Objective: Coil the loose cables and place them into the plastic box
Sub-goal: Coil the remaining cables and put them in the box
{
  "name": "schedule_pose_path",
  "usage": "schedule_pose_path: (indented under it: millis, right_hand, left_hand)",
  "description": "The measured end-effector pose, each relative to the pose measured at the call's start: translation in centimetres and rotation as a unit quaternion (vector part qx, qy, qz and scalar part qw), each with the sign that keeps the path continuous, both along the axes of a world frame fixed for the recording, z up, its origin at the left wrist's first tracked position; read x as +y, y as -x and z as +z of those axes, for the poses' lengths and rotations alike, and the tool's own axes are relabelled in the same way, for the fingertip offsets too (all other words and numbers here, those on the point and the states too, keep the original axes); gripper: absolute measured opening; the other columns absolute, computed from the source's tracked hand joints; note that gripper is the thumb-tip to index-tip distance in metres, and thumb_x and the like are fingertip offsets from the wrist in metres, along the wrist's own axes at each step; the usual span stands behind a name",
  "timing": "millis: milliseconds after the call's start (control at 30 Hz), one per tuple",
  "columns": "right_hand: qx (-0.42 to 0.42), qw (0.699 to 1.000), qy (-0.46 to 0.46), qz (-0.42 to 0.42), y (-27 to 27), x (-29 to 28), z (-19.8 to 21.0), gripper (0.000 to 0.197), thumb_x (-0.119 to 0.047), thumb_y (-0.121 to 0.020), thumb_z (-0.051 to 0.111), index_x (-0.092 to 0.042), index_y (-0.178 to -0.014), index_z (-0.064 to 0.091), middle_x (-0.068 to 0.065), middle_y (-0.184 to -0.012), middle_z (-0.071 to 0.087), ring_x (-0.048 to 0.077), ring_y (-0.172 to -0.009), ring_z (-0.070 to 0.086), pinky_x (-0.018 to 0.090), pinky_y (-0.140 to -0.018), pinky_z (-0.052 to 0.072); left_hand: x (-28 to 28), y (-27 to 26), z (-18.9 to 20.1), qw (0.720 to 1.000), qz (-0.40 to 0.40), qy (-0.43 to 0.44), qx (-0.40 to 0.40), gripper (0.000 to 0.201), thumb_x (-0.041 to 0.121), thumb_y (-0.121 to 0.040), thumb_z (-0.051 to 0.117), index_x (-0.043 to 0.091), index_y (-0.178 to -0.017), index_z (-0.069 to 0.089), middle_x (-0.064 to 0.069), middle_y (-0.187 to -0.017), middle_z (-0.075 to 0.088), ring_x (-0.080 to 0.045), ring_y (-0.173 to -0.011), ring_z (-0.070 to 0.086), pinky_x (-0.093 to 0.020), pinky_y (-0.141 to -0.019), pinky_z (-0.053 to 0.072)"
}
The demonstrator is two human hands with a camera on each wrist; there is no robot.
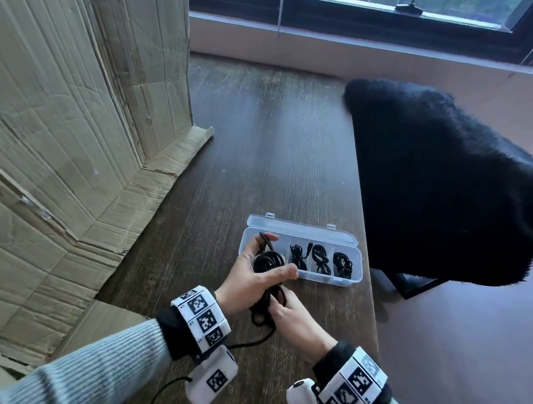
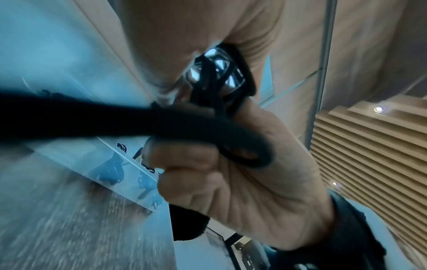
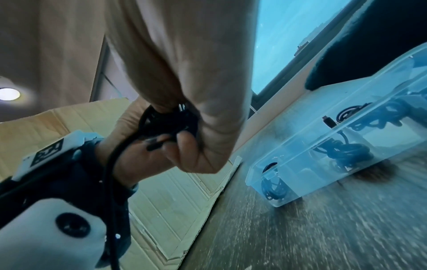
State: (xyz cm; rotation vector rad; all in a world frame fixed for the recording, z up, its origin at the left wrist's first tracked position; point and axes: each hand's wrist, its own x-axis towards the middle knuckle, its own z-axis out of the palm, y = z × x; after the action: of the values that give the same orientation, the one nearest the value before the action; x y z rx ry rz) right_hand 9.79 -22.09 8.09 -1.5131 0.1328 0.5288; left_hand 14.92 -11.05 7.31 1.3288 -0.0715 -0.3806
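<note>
Black cable (image 1: 267, 265) coil in curled left hand (image 1: 247, 279), loop pinched by right hand (image 1: 295, 317).

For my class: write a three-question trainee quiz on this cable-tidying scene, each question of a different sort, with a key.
1. True or false: the plastic box on the table has its lid shut.
2. Multiple choice: how many compartments of the box already hold a coiled cable? A one, B three, C five.
3. Short answer: what are both hands doing?

Key
1. False: the lid stands open behind the box.
2. B: three compartments to the right hold cables; the leftmost looks vacant, partly hidden by the hands.
3. The left hand and the right hand hold the same black cable, bunched into loops in front of the box, a loose tail hanging down.
</note>
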Motion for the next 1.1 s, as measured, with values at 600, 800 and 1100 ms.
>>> schedule_pose_path:
  millis: [600,800,1100]
  right_hand:
    - [-0.109,0.992,0.06,0.011,-0.3,-2.9,2.4,0.04,-0.044,-0.093,0.051,-0.021,-0.124,0.056,-0.004,-0.118,0.067,0.002,-0.099,0.064,0.014,-0.073,0.049]
    - [-0.123,0.972,0.167,0.107,-0.7,0.2,0.6,0.051,-0.052,-0.1,0.032,-0.023,-0.141,0.038,0.002,-0.127,0.061,0.013,-0.114,0.058,0.032,-0.101,0.046]
    - [-0.087,0.995,0.035,0.039,-2.0,-0.2,1.7,0.033,-0.033,-0.105,0.035,-0.014,-0.082,0.05,0.005,-0.062,0.052,0.013,-0.052,0.046,0.024,-0.052,0.036]
  left_hand:
    - [1.1,-1.7,1.7,0.952,0.156,0.237,0.112,0.031,0.022,-0.082,0.069,0.018,-0.062,0.045,-0.006,-0.08,0.063,-0.021,-0.05,0.051,-0.029,-0.05,0.045]
    - [-0.2,-1.2,2.1,0.959,0.195,0.181,0.102,0.046,0.023,-0.079,0.069,-0.002,-0.066,0.034,-0.01,-0.054,0.041,-0.021,-0.038,0.045,-0.026,-0.048,0.038]
    - [0.6,-0.3,1.9,0.975,0.028,0.176,0.131,0.11,0.051,-0.049,0.089,0.004,-0.136,0.042,-0.015,-0.133,0.057,-0.034,-0.114,0.061,-0.044,-0.088,0.055]
